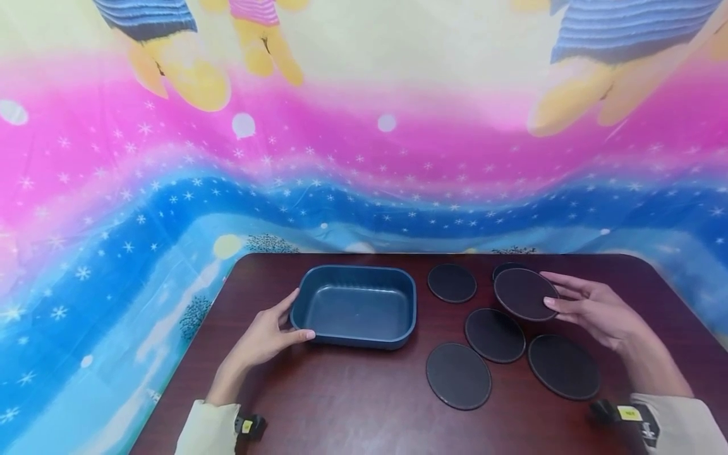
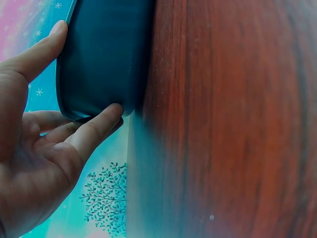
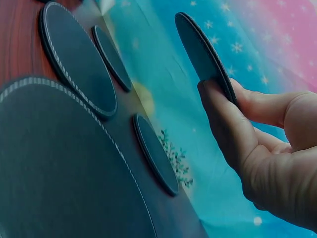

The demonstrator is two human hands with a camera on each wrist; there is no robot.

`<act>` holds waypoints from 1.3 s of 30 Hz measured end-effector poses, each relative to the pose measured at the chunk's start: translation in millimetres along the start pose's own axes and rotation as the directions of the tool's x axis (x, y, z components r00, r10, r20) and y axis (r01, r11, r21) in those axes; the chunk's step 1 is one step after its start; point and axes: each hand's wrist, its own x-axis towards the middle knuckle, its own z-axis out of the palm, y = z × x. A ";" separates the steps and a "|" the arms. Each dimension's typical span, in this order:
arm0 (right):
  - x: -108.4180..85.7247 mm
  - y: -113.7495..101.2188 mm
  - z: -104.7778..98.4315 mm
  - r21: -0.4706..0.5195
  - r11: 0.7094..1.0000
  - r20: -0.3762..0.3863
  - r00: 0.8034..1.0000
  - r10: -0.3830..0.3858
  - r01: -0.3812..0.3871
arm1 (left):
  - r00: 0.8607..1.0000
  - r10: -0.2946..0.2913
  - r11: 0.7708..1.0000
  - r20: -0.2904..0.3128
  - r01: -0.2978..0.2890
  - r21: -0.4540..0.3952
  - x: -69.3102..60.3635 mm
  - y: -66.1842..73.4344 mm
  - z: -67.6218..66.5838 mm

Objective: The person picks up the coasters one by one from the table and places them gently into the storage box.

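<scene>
A dark blue rectangular container (image 1: 357,309) stands on the table, nothing inside it. At its left end my left hand (image 1: 272,335) grips the wall, thumb on the near rim; the left wrist view shows fingertips (image 2: 115,110) against the container's side (image 2: 101,54). My right hand (image 1: 608,313) pinches a round black coaster (image 1: 524,294) by its right edge, above the table. In the right wrist view that coaster (image 3: 205,57) is seen nearly edge-on, between thumb and fingers of the right hand (image 3: 267,144).
Several more round black coasters lie on the dark red wooden table (image 1: 352,398): back left (image 1: 452,283), middle (image 1: 495,335), front left (image 1: 458,376), front right (image 1: 564,367). Another (image 1: 505,269) is partly hidden behind the held one. A patterned cloth (image 1: 341,126) hangs behind the table.
</scene>
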 end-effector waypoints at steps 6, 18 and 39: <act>5.4 -4.7 14.8 -0.076 0.997 -0.008 1.000 0.026 -0.026 | 1.000 0.004 1.000 0.003 -0.004 -0.006 -0.6 -0.1 0.6; 10.3 -16.3 35.5 -0.114 0.992 -0.004 0.998 0.061 -0.061 | 1.000 -0.012 1.000 0.002 0.012 0.014 0.0 3.7 0.6; 22.2 -25.5 73.6 -0.108 0.993 0.014 0.999 0.050 -0.048 | 1.000 -0.004 1.000 -0.001 0.004 0.027 -0.7 1.1 0.6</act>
